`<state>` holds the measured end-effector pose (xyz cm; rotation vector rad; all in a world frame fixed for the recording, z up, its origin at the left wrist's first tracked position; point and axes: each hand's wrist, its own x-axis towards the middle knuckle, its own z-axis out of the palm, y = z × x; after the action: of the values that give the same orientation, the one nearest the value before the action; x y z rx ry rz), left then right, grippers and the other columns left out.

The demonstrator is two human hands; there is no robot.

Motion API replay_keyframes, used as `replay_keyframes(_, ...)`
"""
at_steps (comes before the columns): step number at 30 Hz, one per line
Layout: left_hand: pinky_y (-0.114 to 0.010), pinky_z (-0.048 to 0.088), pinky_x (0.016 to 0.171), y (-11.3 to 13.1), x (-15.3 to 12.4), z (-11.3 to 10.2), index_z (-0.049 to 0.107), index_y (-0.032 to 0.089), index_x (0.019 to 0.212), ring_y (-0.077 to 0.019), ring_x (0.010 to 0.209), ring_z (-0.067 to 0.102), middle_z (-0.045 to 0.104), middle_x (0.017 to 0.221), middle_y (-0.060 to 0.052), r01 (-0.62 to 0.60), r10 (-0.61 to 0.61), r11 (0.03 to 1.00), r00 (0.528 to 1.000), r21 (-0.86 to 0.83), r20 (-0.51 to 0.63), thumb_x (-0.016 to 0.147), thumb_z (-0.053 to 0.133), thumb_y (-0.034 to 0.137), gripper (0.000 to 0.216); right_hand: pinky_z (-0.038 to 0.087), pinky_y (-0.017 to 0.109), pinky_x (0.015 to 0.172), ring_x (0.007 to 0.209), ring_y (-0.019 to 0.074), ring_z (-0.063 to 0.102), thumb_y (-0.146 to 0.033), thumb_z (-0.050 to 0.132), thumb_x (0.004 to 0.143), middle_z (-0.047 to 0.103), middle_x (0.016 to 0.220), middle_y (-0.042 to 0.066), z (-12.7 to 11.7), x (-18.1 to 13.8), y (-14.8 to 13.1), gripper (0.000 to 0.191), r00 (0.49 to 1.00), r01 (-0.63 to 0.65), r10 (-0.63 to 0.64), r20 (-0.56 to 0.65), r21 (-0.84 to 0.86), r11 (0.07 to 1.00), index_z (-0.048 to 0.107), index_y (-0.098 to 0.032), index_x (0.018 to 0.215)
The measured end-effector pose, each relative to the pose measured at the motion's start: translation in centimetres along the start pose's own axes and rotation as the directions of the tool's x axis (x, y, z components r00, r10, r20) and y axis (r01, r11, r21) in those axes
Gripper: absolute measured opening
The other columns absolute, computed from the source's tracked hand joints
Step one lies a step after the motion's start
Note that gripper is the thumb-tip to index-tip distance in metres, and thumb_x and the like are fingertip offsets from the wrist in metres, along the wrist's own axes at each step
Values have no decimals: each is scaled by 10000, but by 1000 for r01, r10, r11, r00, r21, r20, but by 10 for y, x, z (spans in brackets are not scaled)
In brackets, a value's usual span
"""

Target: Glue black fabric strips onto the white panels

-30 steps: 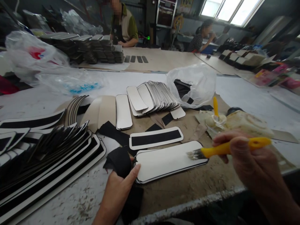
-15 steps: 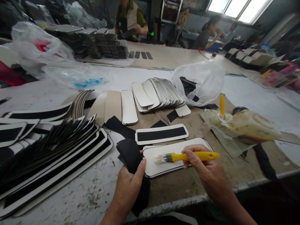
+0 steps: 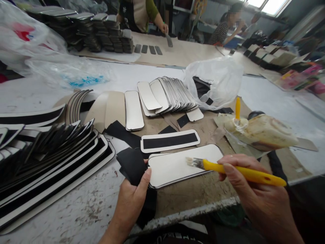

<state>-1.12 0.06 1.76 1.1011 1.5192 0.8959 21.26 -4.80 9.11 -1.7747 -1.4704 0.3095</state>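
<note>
My right hand (image 3: 254,183) is closed round the yellow handle of a paintbrush (image 3: 228,167). Its pale bristles rest at or just above the top white panel (image 3: 175,167), a long piece with rounded corners and a dark edge, lying on others like it. At that panel's left end, my left hand (image 3: 134,193) is closed on a bunch of black fabric strips (image 3: 132,162), its thumb by the panel's edge. Just behind lies a white panel with a black strip (image 3: 170,140) along its middle.
Many black-striped panels (image 3: 61,169) are piled at the left. Plain white panels (image 3: 175,95) fan out behind, beside a clear plastic bag (image 3: 215,81). A stained plastic container (image 3: 261,132) with another yellow handle stands right. Across the table, a person's hand (image 3: 164,28) holds a grey piece.
The brush has moved right along the white panel with my right hand. My left hand keeps its hold on the strips. The view has shifted slightly. A co-worker's hand now reaches down with a grey piece.
</note>
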Motion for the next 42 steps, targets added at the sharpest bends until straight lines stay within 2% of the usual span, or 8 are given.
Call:
replay_keyframes(4,-325,431,942,-1,-3,1,629,141,1056,-244,1033,594,677,1069,-98,-31,31,999,999,-16,7,758,582,490,461,511,290,656,720,177,604,-285,512,882,611,738,36,33,-4,-18,142,991,-28,-15,132,314,949,598,-219,790)
replay_keyframes(8,-320,449,923,-6,-2,0,625,141,1055,-236,1016,601,683,1051,-90,-53,53,999,998,-1,15,771,563,496,459,495,270,652,739,166,600,-220,520,875,607,754,38,46,-3,-8,153,986,58,-97,134,270,961,584,-197,738)
replay_keyframes(19,-359,401,986,-12,4,-3,639,199,1006,-255,1040,586,678,1064,-63,-29,32,996,999,87,-33,708,575,562,473,488,304,734,782,165,589,-118,550,841,591,833,43,-21,10,37,91,942,319,-335,-13,-277,906,557,-204,869)
replay_keyframes(26,-366,345,1029,-12,3,-1,624,197,1064,-259,1110,540,648,1131,-65,-22,23,997,1000,77,-12,701,571,584,533,499,309,743,812,179,600,-119,537,846,592,857,58,-35,6,31,107,912,400,-403,72,-360,843,570,-191,918)
replay_keyframes(30,-340,350,1007,-12,7,-6,633,208,1059,-254,1108,531,651,1102,-55,-22,23,998,1000,50,-14,719,560,586,514,488,294,778,836,173,595,-126,557,838,598,883,56,-43,0,25,112,898,402,-439,-19,-369,838,568,-188,931)
replay_keyframes(34,-280,463,700,1,-7,-21,645,204,949,-204,745,577,635,782,-22,-36,26,998,986,-59,-162,736,560,561,424,468,282,777,847,171,581,-195,514,867,597,894,44,-44,-6,14,64,926,335,-368,-78,-277,901,571,-210,894)
replay_keyframes(39,-212,374,477,29,-49,-19,619,163,786,-106,504,454,530,584,4,5,-4,928,1000,-371,2,817,520,469,324,470,234,668,775,155,596,-320,435,906,618,823,8,-5,-5,-12,172,968,187,-194,159,61,981,586,-244,873)
replay_keyframes(42,-211,360,452,34,-66,-6,617,145,691,-103,473,463,523,529,-10,58,-9,925,991,-375,130,813,539,471,357,470,227,602,612,125,562,-377,464,894,586,690,-13,29,-3,-35,208,869,-16,-125,478,280,960,582,-219,828)
